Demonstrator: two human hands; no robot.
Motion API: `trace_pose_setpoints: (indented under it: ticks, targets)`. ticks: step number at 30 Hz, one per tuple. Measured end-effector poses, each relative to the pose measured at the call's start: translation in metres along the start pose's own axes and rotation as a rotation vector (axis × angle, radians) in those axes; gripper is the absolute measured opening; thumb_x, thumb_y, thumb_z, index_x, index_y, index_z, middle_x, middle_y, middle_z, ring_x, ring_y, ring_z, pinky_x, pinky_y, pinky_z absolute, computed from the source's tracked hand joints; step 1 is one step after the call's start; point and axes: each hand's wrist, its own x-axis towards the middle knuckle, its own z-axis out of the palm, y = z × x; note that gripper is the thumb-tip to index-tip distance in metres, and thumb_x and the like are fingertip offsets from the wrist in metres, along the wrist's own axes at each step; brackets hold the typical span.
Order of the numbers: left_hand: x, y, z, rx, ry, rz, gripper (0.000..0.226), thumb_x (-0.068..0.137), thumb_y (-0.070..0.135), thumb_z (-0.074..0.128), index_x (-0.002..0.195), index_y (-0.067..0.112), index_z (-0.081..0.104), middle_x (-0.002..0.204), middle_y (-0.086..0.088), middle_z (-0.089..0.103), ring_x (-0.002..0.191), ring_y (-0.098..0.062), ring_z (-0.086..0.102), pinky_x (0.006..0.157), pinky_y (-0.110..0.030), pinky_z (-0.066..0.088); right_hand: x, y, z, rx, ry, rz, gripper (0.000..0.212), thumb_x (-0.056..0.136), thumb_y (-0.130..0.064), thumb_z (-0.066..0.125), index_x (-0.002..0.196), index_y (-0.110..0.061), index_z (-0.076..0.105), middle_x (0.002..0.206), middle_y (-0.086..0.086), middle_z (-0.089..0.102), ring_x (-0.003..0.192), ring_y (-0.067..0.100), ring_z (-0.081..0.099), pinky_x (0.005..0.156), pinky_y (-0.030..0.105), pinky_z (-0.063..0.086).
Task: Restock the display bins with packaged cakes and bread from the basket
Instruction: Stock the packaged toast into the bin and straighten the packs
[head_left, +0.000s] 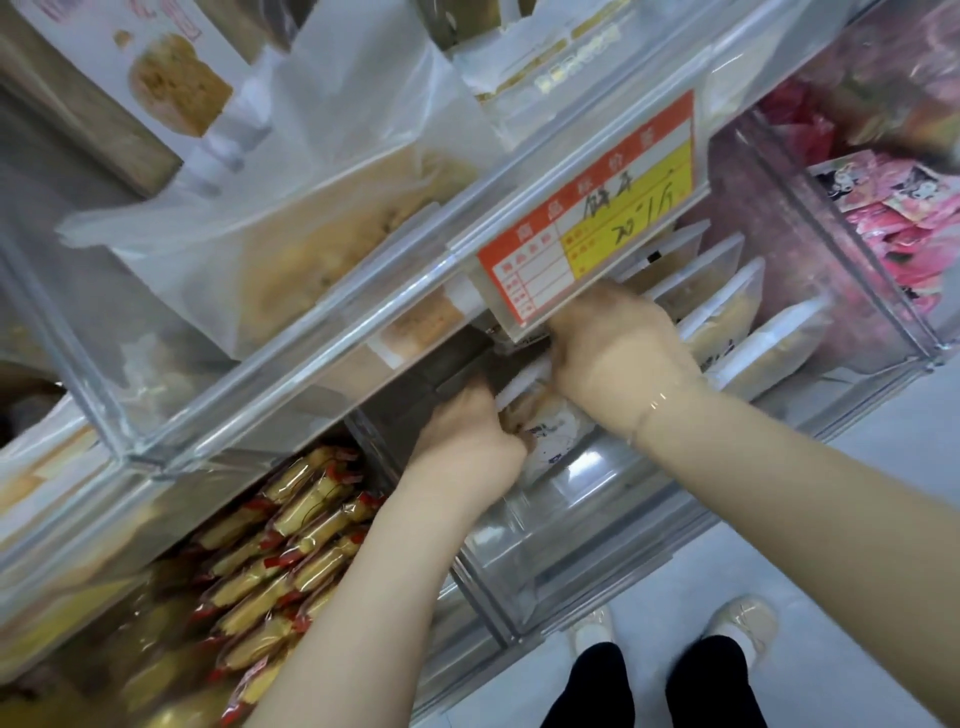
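Clear acrylic display bins (545, 525) stacked; left hand (467, 441) and right hand (618, 353) both grip one packaged cake (550, 426) at the mid bin's mouth, several packs (727, 312) already standing inside, basket unseen, remainder unknown.

one head-worn wide-angle view looked steeply down and forward from very near the clear display bins (291, 364), which filled the upper and left frame, tilted. both forearms reached up from the lower edge to mid-frame. the floor (831, 545) and the person's shoes (743, 621) lay at the lower right, far below.
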Motion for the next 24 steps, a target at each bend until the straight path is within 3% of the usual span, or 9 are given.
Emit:
trace_pose_setpoints:
  ticks: [3, 6, 8, 10, 14, 18, 20, 22, 24]
  targets:
    - [-0.001, 0.002, -0.001, -0.043, -0.009, 0.019, 0.040, 0.088, 0.032, 0.064, 0.122, 0.028, 0.043, 0.113, 0.002, 0.057, 0.095, -0.020, 0.059, 0.069, -0.031, 0.049, -0.047, -0.008, -0.002, 0.303, 0.003, 0.224, 0.029, 0.079, 0.001, 0.047, 0.097, -0.010, 0.067, 0.094, 0.008, 0.064, 0.078, 0.026, 0.058, 0.066, 0.031, 0.052]
    - [-0.002, 0.002, -0.003, -0.056, -0.024, 0.012, 0.035, 0.090, 0.033, 0.062, 0.119, 0.029, 0.044, 0.117, 0.004, 0.056, 0.098, -0.018, 0.056, 0.070, -0.031, 0.044, -0.072, -0.006, 0.003, 0.792, -0.128, 0.751, 0.036, 0.085, 0.005, 0.045, 0.109, -0.017, 0.061, 0.104, 0.003, 0.062, 0.089, 0.014, 0.056, 0.077, 0.019, 0.045]
    - [-0.003, 0.003, -0.003, -0.078, -0.037, 0.014, 0.030, 0.090, 0.033, 0.061, 0.115, 0.030, 0.045, 0.113, 0.007, 0.055, 0.092, -0.014, 0.054, 0.066, -0.029, 0.040, -0.069, -0.001, 0.003, 1.292, -0.206, 1.225, 0.037, 0.086, 0.008, 0.050, 0.117, -0.013, 0.055, 0.106, 0.009, 0.058, 0.105, 0.020, 0.056, 0.091, 0.030, 0.046]
    - [-0.003, 0.004, -0.004, -0.089, -0.035, 0.026, 0.027, 0.090, 0.031, 0.061, 0.111, 0.030, 0.045, 0.113, 0.007, 0.056, 0.092, -0.014, 0.053, 0.067, -0.029, 0.039, -0.063, 0.000, 0.010, 1.613, -0.236, 1.456, 0.018, 0.088, 0.008, 0.049, 0.096, -0.006, 0.056, 0.101, 0.014, 0.054, 0.112, 0.026, 0.052, 0.095, 0.037, 0.043]
    - [-0.002, 0.006, -0.006, -0.226, -0.068, -0.047, 0.038, 0.086, 0.027, 0.064, 0.121, 0.028, 0.049, 0.118, 0.006, 0.059, 0.103, -0.017, 0.058, 0.090, -0.038, 0.048, -0.059, -0.010, 0.035, 1.625, -0.292, 1.544, 0.024, 0.087, 0.001, 0.048, 0.109, -0.003, 0.056, 0.106, 0.021, 0.059, 0.098, 0.032, 0.056, 0.092, 0.043, 0.042]
    - [0.000, 0.003, -0.013, -0.222, -0.124, -0.073, 0.041, 0.082, 0.031, 0.063, 0.121, 0.025, 0.054, 0.111, 0.002, 0.063, 0.096, -0.015, 0.060, 0.088, -0.035, 0.049, -0.056, -0.014, 0.041, 1.557, -0.305, 1.478, 0.018, 0.083, -0.003, 0.060, 0.101, -0.001, 0.060, 0.096, 0.018, 0.064, 0.081, 0.025, 0.055, 0.084, 0.036, 0.047]
    - [0.000, 0.004, -0.016, -0.141, -0.086, -0.058, 0.050, 0.079, 0.035, 0.065, 0.123, 0.024, 0.046, 0.122, -0.001, 0.058, 0.095, -0.013, 0.056, 0.076, -0.027, 0.047, -0.058, -0.014, 0.041, 1.325, -0.221, 1.306, 0.024, 0.082, -0.010, 0.066, 0.104, -0.002, 0.060, 0.100, 0.016, 0.067, 0.085, 0.026, 0.060, 0.076, 0.033, 0.047]
    - [0.000, 0.003, -0.017, -0.055, -0.051, -0.063, 0.082, 0.080, 0.036, 0.066, 0.145, 0.024, 0.019, 0.139, -0.005, 0.046, 0.092, -0.013, 0.049, 0.064, -0.022, 0.039, -0.063, -0.017, 0.029, 0.956, -0.190, 1.024, 0.024, 0.082, -0.018, 0.066, 0.099, -0.014, 0.050, 0.096, 0.005, 0.060, 0.083, 0.023, 0.057, 0.062, 0.029, 0.044]
    - [-0.001, 0.002, -0.020, -0.021, -0.030, -0.069, 0.097, 0.084, 0.037, 0.062, 0.150, 0.034, -0.009, 0.153, -0.004, 0.032, 0.110, -0.020, 0.053, 0.070, -0.021, 0.040, -0.070, -0.019, 0.015, 0.443, -0.177, 0.656, 0.027, 0.079, -0.019, 0.064, 0.092, -0.024, 0.040, 0.089, -0.003, 0.043, 0.078, 0.019, 0.046, 0.049, 0.022, 0.028]
